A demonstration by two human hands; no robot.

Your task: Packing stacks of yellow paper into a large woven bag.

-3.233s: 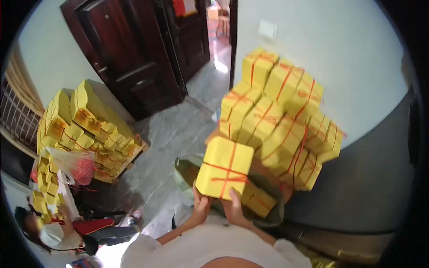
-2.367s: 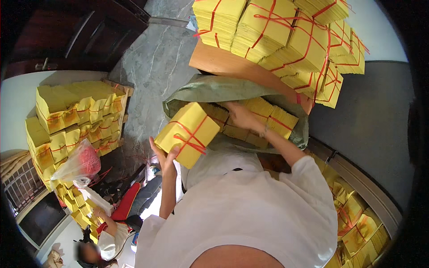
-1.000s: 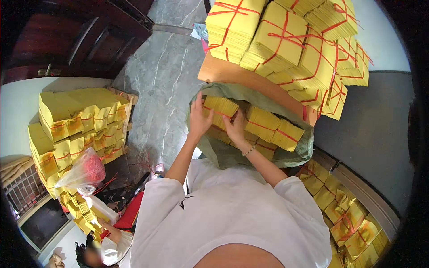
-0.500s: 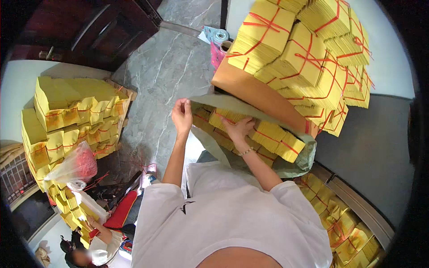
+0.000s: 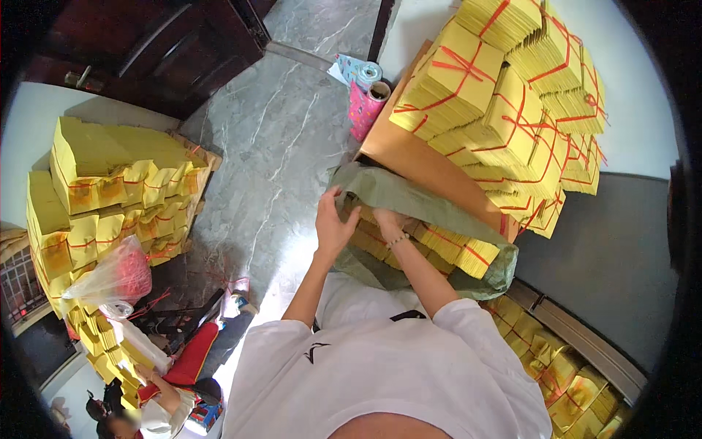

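Note:
A dull green woven sack (image 5: 428,196) lies in front of me with its mouth open. Inside it are rows of yellow paper bundles (image 5: 475,257) tied with red string. At the sack's near-left corner, my left hand (image 5: 335,228) has its fingers and thumb closed on the rim. My right hand (image 5: 392,221), with a bracelet at the wrist, reaches into the mouth over the bundles. A fold of the sack hides its fingertips, so its grip does not show.
Red-tied yellow stacks (image 5: 468,80) rise on a brown cardboard box (image 5: 409,157) beyond the sack. More yellow stacks (image 5: 117,172) stand at left, near a clear bag (image 5: 121,274) of red material. Patterned rolls (image 5: 365,106) stand near the doorway. Another person (image 5: 164,410) works at lower left.
My left hand has moved right and down, bringing the sack's rim inward. My right hand has shifted slightly, and the sack now covers its fingers. The view has turned a little.

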